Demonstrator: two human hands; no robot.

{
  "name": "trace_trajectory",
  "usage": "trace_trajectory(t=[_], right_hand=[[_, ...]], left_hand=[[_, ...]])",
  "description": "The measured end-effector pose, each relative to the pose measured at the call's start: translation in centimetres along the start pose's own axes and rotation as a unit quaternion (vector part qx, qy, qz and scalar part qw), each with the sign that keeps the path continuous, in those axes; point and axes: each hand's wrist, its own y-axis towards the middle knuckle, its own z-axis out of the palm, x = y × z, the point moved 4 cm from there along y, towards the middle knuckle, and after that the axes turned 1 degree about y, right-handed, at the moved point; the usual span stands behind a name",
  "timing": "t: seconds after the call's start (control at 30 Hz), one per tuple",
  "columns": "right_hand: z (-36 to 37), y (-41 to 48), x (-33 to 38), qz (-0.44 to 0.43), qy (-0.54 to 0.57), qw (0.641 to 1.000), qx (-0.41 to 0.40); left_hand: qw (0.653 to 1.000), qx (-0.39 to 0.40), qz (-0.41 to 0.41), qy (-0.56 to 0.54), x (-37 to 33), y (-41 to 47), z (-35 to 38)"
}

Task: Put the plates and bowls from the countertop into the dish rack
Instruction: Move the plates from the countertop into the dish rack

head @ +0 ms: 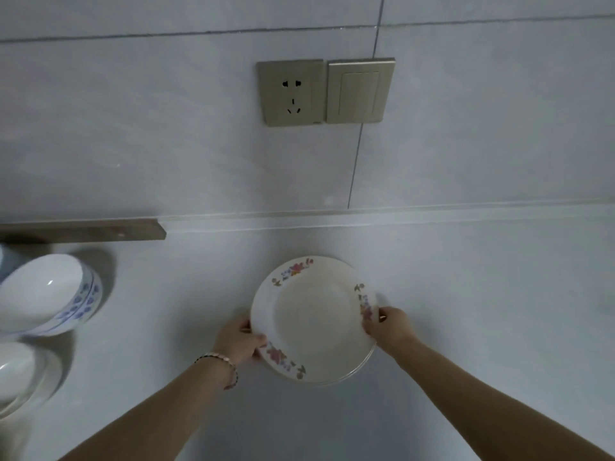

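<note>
Countertop [466, 311]: pale grey, meets a pale tiled wall [133, 128] at the far edge.
Wall fittings: brushed-gold socket [291, 93] and matching switch [359, 90], side by side, touching.
Plate [312, 314]: on or just above the countertop at centre, near the front; face up, round, so no long axis; tilts slightly toward the camera.
Under the plate: further rim edges peek out at lower right, stacked beneath; count unclear.
Markings: pink and blue flower sprays at three spots on the rim; no lettering legible.
Left hand [238, 341]: grips the plate's left rim, thumb [261, 337] laid on top, other fingers curled under and hidden.
Right hand [389, 326]: pinches the right rim, fingertips [367, 326] on the flower spray, fingers curled.
Bracelet [223, 361]: beaded, on the left wrist.
Bowls [43, 294]: blue-and-white, nested and tipped on their side at far left, well apart from the plate.
White bowl [20, 371]: below them, partly cut off by the left edge.
</note>
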Motion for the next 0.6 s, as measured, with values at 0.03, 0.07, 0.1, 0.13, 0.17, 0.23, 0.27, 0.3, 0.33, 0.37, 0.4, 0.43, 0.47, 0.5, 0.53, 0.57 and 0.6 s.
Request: trace_trajectory(t=[0.03,0.07,0.1,0.13,0.17,0.23,0.27,0.3,0.33,0.37,0.4,0.43,0.47,0.5,0.53,0.57,0.6], right_hand=[[-0.4,-1.3,-0.6,-0.006,0.004,1.0,-0.007],[-0.9,-2.6,-1.3,-0.012,0.007,1.0,-0.015],[-1.4,-3.9,-2.0,-0.018,0.01,1.0,-0.023],[-1.9,-5.4,-2.7,-0.024,0.011,0.999,-0.028],[-2.4,-7.0,-3.3,-0.03,0.008,0.999,-0.03],[-3.3,-10.2,-4.5,-0.046,-0.001,0.998,-0.032],[-3.7,-11.8,-5.1,-0.055,-0.004,0.998,-0.034],[-4.0,-13.6,-5.9,-0.064,-0.006,0.997,-0.036],[-4.2,-15.0,-6.6,-0.069,-0.008,0.997,-0.036],[-4.3,-16.7,-7.4,-0.076,-0.007,0.996,-0.037],[-4.4,-18.7,-8.5,-0.083,-0.008,0.996,-0.037],[-4.3,-20.6,-9.5,-0.09,-0.011,0.995,-0.034],[-4.2,-22.6,-10.5,-0.094,-0.013,0.995,-0.029],[-4.1,-24.6,-11.6,-0.095,-0.016,0.995,-0.024],[-3.8,-26.6,-12.6,-0.096,-0.021,0.995,-0.017],[-3.5,-28.4,-13.5,-0.098,-0.024,0.995,-0.013],[-3.1,-30.2,-14.4,-0.097,-0.025,0.995,-0.008]], left_hand=[[1.0,0.009,0.001,-0.002,0.5,-1.2,0.2],[1.0,0.018,-0.001,-0.011,1.1,-2.7,0.5],[0.999,0.024,-0.004,-0.027,1.6,-4.2,0.8],[0.998,0.032,-0.007,-0.048,2.2,-5.8,1.1],[0.997,0.039,-0.005,-0.07,2.8,-7.5,1.3],[0.994,0.042,0.002,-0.104,4.5,-10.5,1.7],[0.993,0.043,0.007,-0.111,5.3,-12.2,1.8],[0.992,0.039,0.014,-0.119,6.4,-14.1,2.0],[0.991,0.038,0.021,-0.125,7.2,-15.7,2.1],[0.99,0.036,0.028,-0.132,8.2,-17.4,2.3],[0.989,0.031,0.035,-0.142,9.5,-19.6,2.4],[0.988,0.024,0.041,-0.148,10.9,-21.7,2.5],[0.987,0.018,0.042,-0.153,12.4,-23.7,2.6],[0.986,0.01,0.042,-0.161,14.0,-25.7,2.7],[0.985,0.005,0.038,-0.168,15.7,-27.6,2.7],[0.985,0.002,0.032,-0.171,17.4,-29.5,2.6],[0.985,-0.002,0.025,-0.173,19.0,-31.3,2.4]])
